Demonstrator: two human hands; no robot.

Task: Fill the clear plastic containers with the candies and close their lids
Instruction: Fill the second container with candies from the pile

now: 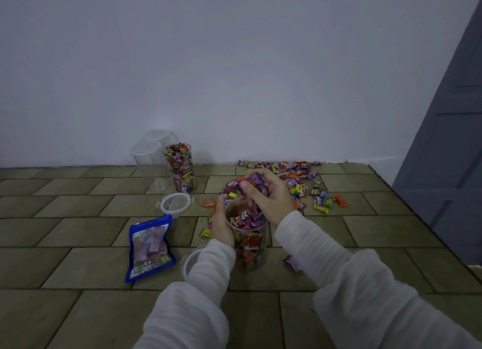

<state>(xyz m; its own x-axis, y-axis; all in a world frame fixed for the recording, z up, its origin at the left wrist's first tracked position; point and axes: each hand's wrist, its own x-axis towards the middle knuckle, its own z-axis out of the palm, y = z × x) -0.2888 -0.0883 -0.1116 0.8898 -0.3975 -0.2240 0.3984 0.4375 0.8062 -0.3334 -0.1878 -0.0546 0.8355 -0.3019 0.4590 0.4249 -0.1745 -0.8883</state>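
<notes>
From the head camera, the left hand [221, 225] is wrapping its fingers round the tall clear plastic container [249, 240] at centre, steadying it upright on the tiled floor [78, 309]. The right hand [266, 195] is hovering over its open mouth, wrist bent down, fingers clutching a bunch of purple wrapped candies [254, 180]. Loose candies [300, 181] are lying at two o'clock, a filled clear container [181, 167] at eleven, a round clear lid [176, 202] just beside it.
</notes>
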